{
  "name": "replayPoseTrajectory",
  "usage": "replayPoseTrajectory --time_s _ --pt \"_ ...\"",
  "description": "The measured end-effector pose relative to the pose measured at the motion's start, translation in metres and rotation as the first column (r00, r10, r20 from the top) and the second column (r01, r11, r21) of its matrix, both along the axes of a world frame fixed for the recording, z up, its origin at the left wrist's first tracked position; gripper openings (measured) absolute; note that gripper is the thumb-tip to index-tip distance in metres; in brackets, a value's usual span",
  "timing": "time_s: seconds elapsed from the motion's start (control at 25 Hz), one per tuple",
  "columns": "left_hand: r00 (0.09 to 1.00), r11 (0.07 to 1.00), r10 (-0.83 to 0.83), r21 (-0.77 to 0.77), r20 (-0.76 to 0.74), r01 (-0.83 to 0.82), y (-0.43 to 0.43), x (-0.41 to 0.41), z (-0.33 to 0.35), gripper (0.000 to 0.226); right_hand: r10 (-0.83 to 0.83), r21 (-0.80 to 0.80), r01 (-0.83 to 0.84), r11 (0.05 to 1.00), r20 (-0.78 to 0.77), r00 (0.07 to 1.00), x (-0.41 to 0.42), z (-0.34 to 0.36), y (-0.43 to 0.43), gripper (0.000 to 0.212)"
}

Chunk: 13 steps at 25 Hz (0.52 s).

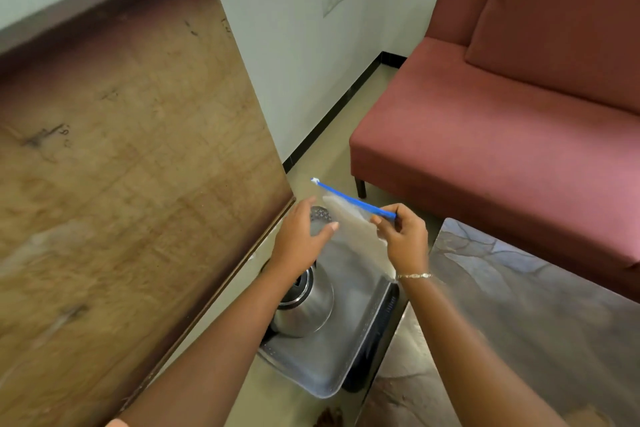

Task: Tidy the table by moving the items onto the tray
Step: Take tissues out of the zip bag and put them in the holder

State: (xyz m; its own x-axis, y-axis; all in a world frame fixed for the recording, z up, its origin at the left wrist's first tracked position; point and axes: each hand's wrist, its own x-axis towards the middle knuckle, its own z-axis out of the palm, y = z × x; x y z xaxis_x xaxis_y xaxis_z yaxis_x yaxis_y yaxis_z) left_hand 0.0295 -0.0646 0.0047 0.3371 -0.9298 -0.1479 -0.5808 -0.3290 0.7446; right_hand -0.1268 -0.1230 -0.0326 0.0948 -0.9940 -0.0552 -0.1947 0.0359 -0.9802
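Right hand (403, 239): thumb and forefinger pinch the near end of the blue zip strip (353, 200); the other fingers are curled under. Thin bracelet (414, 276) on that wrist.

Left hand (301, 236): grips the left side of the zip bag (349, 229), with the thumb laid straight across its front and the fingers behind the plastic.

Zip bag: clear, held in the air between the two hands and touching nothing else that I can see. The zip strip runs up and away from the right hand to a white slider (314, 180) at the far end. The body hangs down from the strip, tilted.

A perforated metal piece (320, 213) shows just past the left fingertips. Cannot tell whether it is inside the bag, held, or lower down.

Tray (339, 354): grey, directly below the hands, with the bag over its far end. The left forearm crosses its left edge. It rests on something black (360, 374), low down.

Steel vessel (304, 305): stands on the tray against the left edge, near the middle of that side, partly hidden by the left forearm.

The wooden bench (121, 166) has its right edge just beside the tray's left edge. A glossy stone-patterned top (519, 305) lies just right of the tray. A red sofa (485, 132) stands beyond.
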Motion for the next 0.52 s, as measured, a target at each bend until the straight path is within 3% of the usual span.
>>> replayPoseTrajectory --time_s 0.12,0.24,0.44,0.52 --pt "0.987 0.987 0.079 -0.127 -0.140 -0.097 0.013 -0.023 0.027 0.064 0.018 -0.137 -0.027 0.990 -0.067 0.998 -0.040 0.038 0.035 0.016" --pt "0.971 0.966 0.147 -0.182 -0.191 -0.182 0.034 -0.050 0.043 0.065 -0.006 -0.239 -0.003 0.971 -0.036 0.999 -0.085 0.072 0.067 0.019" --pt "0.923 0.948 0.053 -0.270 -0.382 -0.166 0.082 -0.112 0.062 0.011 -0.003 -0.302 0.028 0.953 0.084 0.996 -0.177 0.105 0.115 0.029" --pt "0.910 0.941 0.001 -0.308 -0.414 -0.142 0.098 -0.143 0.070 0.017 -0.027 -0.309 0.067 0.949 0.131 0.991 -0.214 0.109 0.128 0.030"
